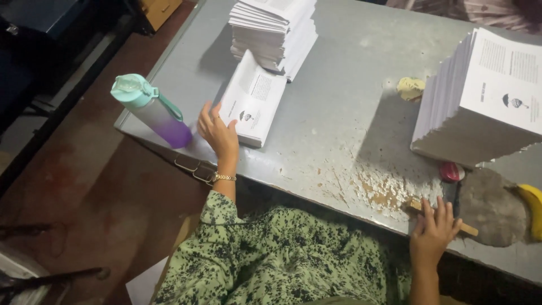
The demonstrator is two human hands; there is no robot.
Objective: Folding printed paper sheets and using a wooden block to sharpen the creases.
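My left hand [217, 131] rests with fingers spread on the edge of a small stack of white booklets [252, 99] near the front left of the grey table [339, 96]. A gold bracelet sits on that wrist. My right hand [433, 227] lies flat over a wooden stick [468, 229] at the table's front edge, fingers together on top of it. Beside it lies a dark grey cloth [492, 206].
A teal and purple water bottle [151, 110] stands at the table's left corner. A tall pile of booklets [275, 31] sits at the back, another big stack [480, 101] at right. White dried paste patch [378, 189], a red lid [451, 171], a yellow object [532, 209].
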